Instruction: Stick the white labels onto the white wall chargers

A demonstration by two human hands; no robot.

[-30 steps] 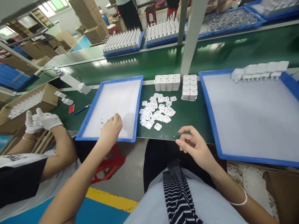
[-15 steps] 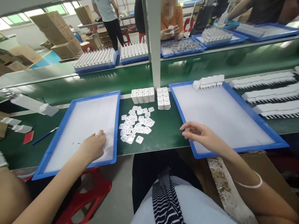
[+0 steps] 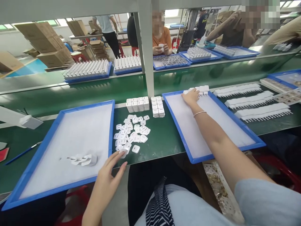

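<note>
My left hand (image 3: 109, 179) is over the near edge of the bench, thumb and fingers apart, fingertips at a small white square cover (image 3: 123, 153) in a loose pile of such covers (image 3: 134, 133). Left of it, a blurred white plug-like piece (image 3: 84, 159) lies in the left blue-rimmed tray (image 3: 112, 125). My right hand (image 3: 191, 96) reaches to the far edge of the right blue-rimmed tray (image 3: 175, 125). Its fingers bend round the left end of a row of white plug adapters (image 3: 202, 90) with metal pins; they partly hide the adapter they grip.
Stacked white covers (image 3: 137, 105) stand beside the post (image 3: 148, 62). Rows of white adapters (image 3: 263, 111) lie on the right. A blue-handled brush (image 3: 22, 153) lies at left. Beyond the green ledge, a person in orange (image 3: 162, 39) holds a white piece.
My left hand has moved from the left tray right to the covers, uncovering a white piece there. My right hand has reached forward to the adapter row. The view has shifted.
</note>
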